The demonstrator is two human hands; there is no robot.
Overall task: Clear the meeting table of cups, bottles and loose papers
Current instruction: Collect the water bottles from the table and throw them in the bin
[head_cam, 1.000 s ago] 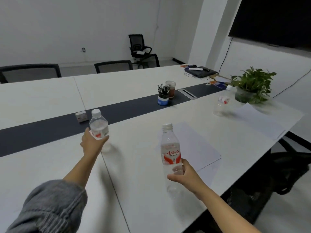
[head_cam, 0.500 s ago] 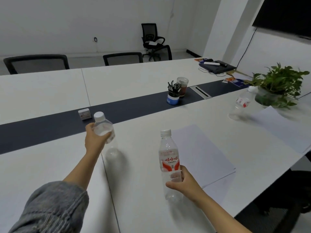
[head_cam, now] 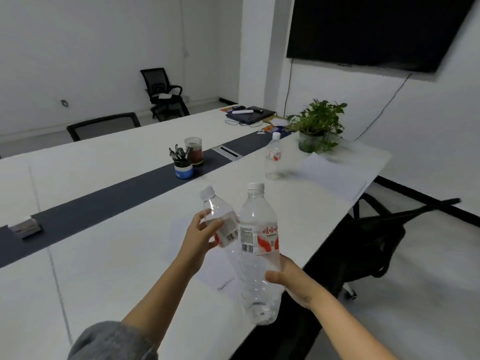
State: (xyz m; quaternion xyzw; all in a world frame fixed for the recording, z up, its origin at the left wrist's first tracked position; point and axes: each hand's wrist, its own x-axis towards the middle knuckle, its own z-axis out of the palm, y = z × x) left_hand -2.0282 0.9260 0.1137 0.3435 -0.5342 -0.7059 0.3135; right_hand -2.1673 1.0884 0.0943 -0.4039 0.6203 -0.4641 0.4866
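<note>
Clear thin plastic, empty, v. light, crushable: left hand [head_cam: 201, 239] gripping small bottle [head_cam: 220, 221], right hand [head_cam: 291, 281] gripping tall bottle [head_cam: 257, 252], lifted over near counter [head_cam: 109, 258] edge; gripping mid-body, w/o squeezing.

Both hands up over the table [head_cam: 109, 268] — left hand [head_cam: 198, 241] grips the small bottle [head_cam: 220, 222], right hand [head_cam: 293, 280] the big bottle [head_cam: 257, 245], bottles touching.

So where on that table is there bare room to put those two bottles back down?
Plenty. The white half beyond the dark strip lies bare up to the chairs. On the near side, the stretch left of the left hand, toward the card box, is open too. It is crowded at the far right: third bottle, papers, plant.
</note>
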